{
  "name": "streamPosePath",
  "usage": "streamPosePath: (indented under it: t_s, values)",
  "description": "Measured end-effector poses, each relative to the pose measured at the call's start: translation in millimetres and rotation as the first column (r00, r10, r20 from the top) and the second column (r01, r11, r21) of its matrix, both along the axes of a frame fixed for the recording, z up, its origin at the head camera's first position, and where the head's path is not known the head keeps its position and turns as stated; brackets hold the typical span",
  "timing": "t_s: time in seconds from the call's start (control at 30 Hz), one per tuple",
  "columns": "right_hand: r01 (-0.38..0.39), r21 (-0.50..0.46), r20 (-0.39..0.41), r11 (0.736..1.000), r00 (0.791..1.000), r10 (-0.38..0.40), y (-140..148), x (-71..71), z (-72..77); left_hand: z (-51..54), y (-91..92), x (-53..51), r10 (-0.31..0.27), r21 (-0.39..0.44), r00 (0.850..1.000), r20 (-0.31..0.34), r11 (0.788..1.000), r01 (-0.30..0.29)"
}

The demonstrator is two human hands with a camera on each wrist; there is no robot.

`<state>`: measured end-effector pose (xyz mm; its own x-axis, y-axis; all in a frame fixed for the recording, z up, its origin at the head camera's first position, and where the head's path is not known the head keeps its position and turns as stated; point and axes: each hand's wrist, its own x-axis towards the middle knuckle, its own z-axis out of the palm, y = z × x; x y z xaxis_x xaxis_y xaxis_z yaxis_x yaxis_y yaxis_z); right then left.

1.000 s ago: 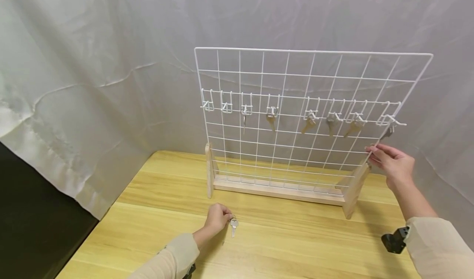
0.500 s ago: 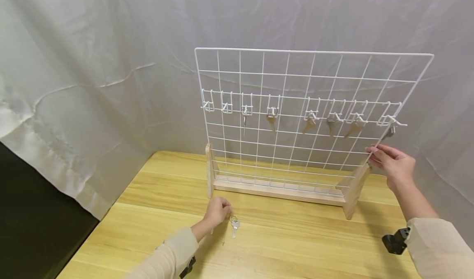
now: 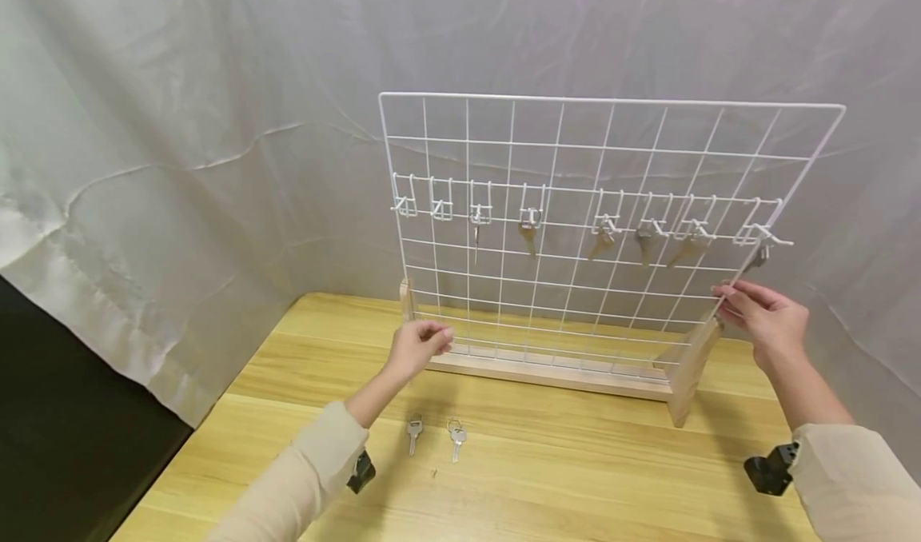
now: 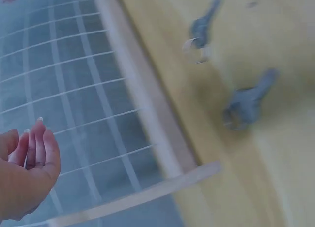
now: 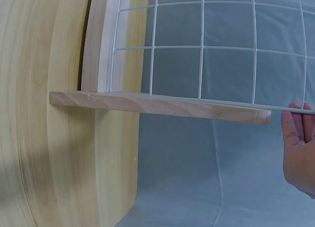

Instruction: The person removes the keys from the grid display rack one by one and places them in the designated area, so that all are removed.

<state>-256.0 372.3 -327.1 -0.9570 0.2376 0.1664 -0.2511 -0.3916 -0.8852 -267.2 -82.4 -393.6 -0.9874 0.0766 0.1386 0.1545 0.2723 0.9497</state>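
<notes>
My left hand (image 3: 417, 348) is raised in front of the lower left of a white wire grid rack (image 3: 612, 101). Its fingers bend loosely, and the left wrist view shows nothing between them. On the table below lie two silver keys, one key (image 3: 414, 436) nearer my left sleeve and another key (image 3: 458, 444) with a ring to its right. My right hand (image 3: 766, 314) pinches the rack's right edge wire, just above the wooden side foot (image 5: 162, 105). Several keys hang from white hooks across the rack, among them a brass-coloured key (image 3: 528, 240); the two leftmost hooks (image 3: 440, 209) carry none.
The rack stands on a pale wooden base (image 3: 547, 372) upon a yellow wood-grain table (image 3: 576, 470). A tiny speck-like item (image 3: 434, 472) lies near the keys. Grey cloth (image 3: 288, 62) surrounds the back and sides.
My left hand was at the ringed key, came off it, and has risen toward the rack, uncovering the other key. My right hand keeps its hold on the rack's edge.
</notes>
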Motion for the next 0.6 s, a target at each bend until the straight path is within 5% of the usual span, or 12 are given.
streamPosePath:
  t_s: [0.37,0.6]
  values:
    - [-0.014,-0.006,-0.003,1.000,1.000,0.014,-1.2,2.0,0.4,60.3,5.8,-12.4,0.036,0.172,0.991,-0.127,0.985,-0.013]
    - [-0.004,-0.002,0.013,1.000,1.000,0.004,-1.5,3.1,1.4,89.7,17.9,-18.5,0.106,0.215,0.967,-0.232,0.975,-0.056]
